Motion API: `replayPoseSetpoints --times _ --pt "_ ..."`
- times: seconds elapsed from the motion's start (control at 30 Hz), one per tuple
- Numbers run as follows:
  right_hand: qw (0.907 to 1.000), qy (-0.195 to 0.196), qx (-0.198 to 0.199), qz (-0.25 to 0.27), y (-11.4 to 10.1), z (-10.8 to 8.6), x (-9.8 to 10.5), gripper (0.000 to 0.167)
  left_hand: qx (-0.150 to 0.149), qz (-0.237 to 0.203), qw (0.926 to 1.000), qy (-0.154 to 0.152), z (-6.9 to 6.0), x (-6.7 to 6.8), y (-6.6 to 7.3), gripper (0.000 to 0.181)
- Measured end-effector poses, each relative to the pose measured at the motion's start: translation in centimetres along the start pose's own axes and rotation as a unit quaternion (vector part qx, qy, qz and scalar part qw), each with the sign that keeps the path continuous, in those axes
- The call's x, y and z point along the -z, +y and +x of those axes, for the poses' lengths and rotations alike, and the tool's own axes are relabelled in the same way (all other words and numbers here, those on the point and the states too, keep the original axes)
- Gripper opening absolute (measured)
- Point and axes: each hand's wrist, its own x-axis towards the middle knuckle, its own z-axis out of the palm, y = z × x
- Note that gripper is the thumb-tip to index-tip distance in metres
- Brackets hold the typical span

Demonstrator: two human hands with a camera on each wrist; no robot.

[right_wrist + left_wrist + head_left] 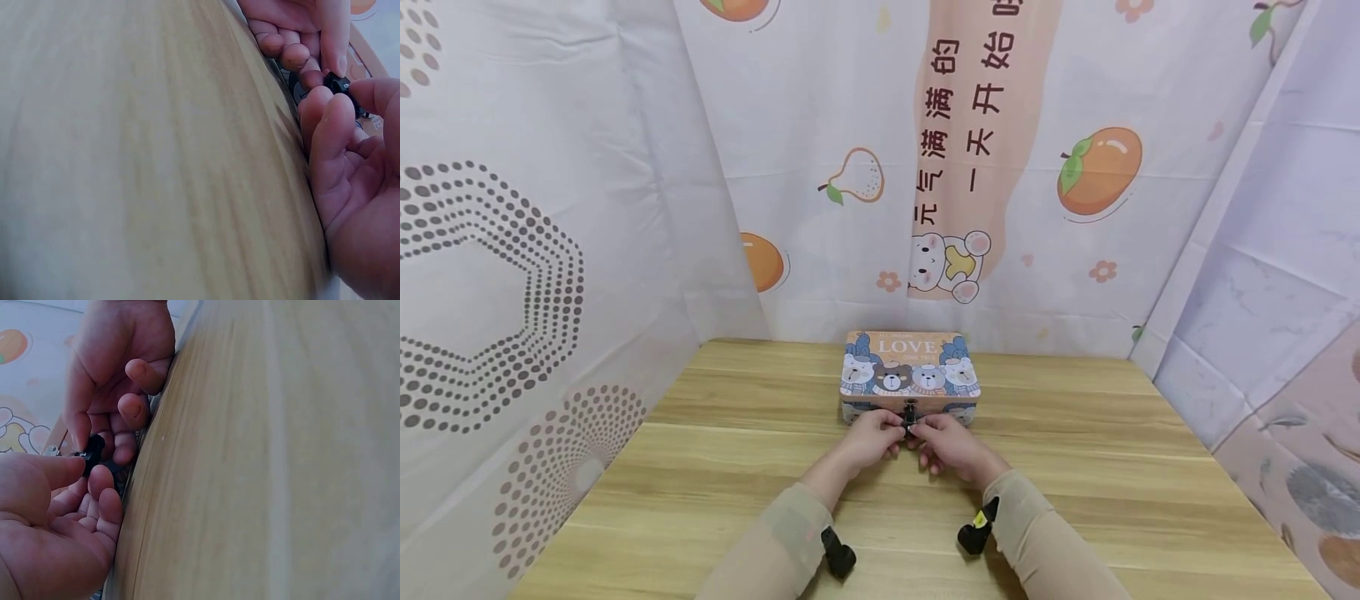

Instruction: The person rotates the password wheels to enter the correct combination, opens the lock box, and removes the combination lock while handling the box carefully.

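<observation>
A rectangular tin box (910, 367) printed with bears and the word LOVE stands on the table with its lid down. At the middle of its front, a small black padlock (909, 422) hangs by the latch. My left hand (868, 437) pinches the padlock from the left between thumb and fingers. From the right, my right hand (951, 446) pinches it too, its lower fingers loosely curled. Up close in the left wrist view, the black padlock (93, 450) sits between both sets of fingertips. Fingers partly cover it in the right wrist view.
The wood-grain table (737, 483) extends around the box. Behind it hangs a white curtain (820, 100) with fruit prints and lettering, and more printed cloth flanks both sides. Black wrist cameras (838, 557) are strapped to the beige sleeves (1052, 542).
</observation>
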Motion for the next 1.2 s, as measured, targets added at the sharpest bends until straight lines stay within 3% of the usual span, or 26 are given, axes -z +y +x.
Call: replayPoseSetpoints --times 0.33,0.63,0.83,1.03,1.2 --pt "0.9999 0.01 -0.004 -0.005 -0.2 0.0 -0.1 0.029 -0.001 0.015 0.9999 -0.008 0.4 0.2 -0.3 0.013" --pt "0.9998 0.015 -0.012 0.007 -0.3 -0.1 -0.2 0.031 0.002 0.009 0.9999 -0.006 -0.1 0.2 -0.1 0.013" --pt "0.9984 -0.003 -0.017 0.054 -0.6 -0.8 0.4 0.045 -0.002 0.006 0.9999 -0.008 -0.1 0.2 0.0 0.015" --pt "0.9977 -0.033 -0.018 0.057 -1.0 -1.4 1.6 0.061 0.0 0.006 0.9999 -0.008 -0.1 0.2 0.2 0.014" --pt "0.9976 -0.028 -0.026 0.058 -1.1 -1.9 2.0 0.067 0.002 0.006 0.9999 -0.012 0.0 0.2 0.2 0.015"
